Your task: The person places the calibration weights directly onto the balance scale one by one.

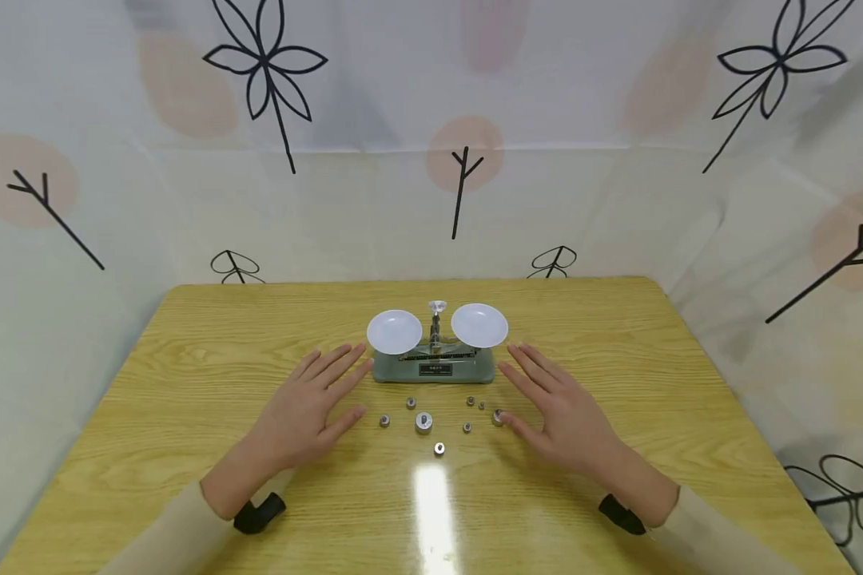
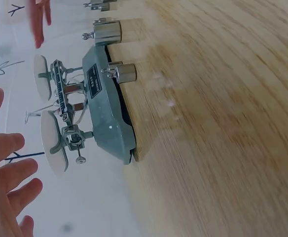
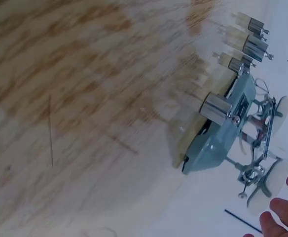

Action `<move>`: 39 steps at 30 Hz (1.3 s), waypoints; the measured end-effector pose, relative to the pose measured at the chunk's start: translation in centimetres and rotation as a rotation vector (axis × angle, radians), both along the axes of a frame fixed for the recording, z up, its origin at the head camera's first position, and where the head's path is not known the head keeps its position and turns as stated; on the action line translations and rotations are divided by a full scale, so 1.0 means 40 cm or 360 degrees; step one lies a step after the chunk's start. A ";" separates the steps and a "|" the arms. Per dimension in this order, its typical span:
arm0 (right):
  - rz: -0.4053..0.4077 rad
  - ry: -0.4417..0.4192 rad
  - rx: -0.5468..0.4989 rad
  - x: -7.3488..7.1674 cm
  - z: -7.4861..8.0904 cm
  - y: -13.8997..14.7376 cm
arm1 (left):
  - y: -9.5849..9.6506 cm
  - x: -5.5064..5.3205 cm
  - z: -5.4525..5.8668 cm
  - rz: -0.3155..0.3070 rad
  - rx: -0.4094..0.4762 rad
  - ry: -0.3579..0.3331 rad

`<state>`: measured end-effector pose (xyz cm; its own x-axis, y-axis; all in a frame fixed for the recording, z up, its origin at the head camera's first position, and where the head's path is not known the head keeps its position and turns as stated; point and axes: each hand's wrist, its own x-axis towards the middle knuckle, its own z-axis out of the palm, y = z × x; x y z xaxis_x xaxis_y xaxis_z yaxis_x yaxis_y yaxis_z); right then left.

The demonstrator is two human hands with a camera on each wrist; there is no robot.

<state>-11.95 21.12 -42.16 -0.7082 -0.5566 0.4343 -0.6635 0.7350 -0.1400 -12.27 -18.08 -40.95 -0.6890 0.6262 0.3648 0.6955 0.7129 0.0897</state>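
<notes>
Balance scale [image 1: 435, 339]: grey-green base [image 1: 400, 370], smooth round white pans [image 1: 394, 331], standing on wood-grained tabletop [image 1: 201, 359]. Left hand [image 1: 298, 422] near scale's left end, right hand [image 1: 574, 419] near its right; fingers of both spread. Shiny cylindrical metal weights [image 1: 423, 424] scattered before scale.

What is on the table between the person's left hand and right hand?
Between the left hand and the right hand, the head view shows eight metal weights, with the balance scale behind them.

Nothing readable: the dark label [image 1: 435, 370] on the front of the scale [image 1: 435, 347] bears pale marks too small to make out.
</notes>
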 end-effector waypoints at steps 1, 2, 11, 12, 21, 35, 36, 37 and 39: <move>-0.0006 -0.0026 -0.0018 0.000 -0.002 0.001 | 0.001 0.000 0.000 0.0008 0.0025 -0.0037; -0.0010 -0.0057 -0.0040 -0.001 -0.004 0.002 | 0.001 -0.001 0.000 0.0019 0.0049 -0.0074; -0.0044 -0.0368 -0.0304 0.000 -0.013 0.004 | 0.003 -0.023 -0.012 0.0066 0.0416 -0.0445; -0.0041 -0.0398 -0.0348 0.000 -0.013 0.004 | 0.003 -0.028 -0.013 0.0076 0.0476 -0.0504; 0.0025 -0.0683 -0.0720 -0.009 -0.020 0.005 | 0.007 -0.076 -0.039 0.0097 0.0790 -0.0777; 0.0042 -0.1205 -0.0999 -0.027 -0.037 0.007 | 0.040 -0.137 -0.077 0.0266 0.1019 -0.1115; 0.0051 -0.1248 -0.1013 -0.029 -0.039 0.006 | 0.043 -0.140 -0.081 0.0261 0.1038 -0.1130; 0.0066 -0.1291 -0.1024 -0.031 -0.042 0.007 | 0.045 -0.144 -0.086 0.0252 0.1059 -0.1144; 0.0097 -0.1384 -0.1051 -0.034 -0.046 0.007 | 0.048 -0.150 -0.095 0.0234 0.1093 -0.1165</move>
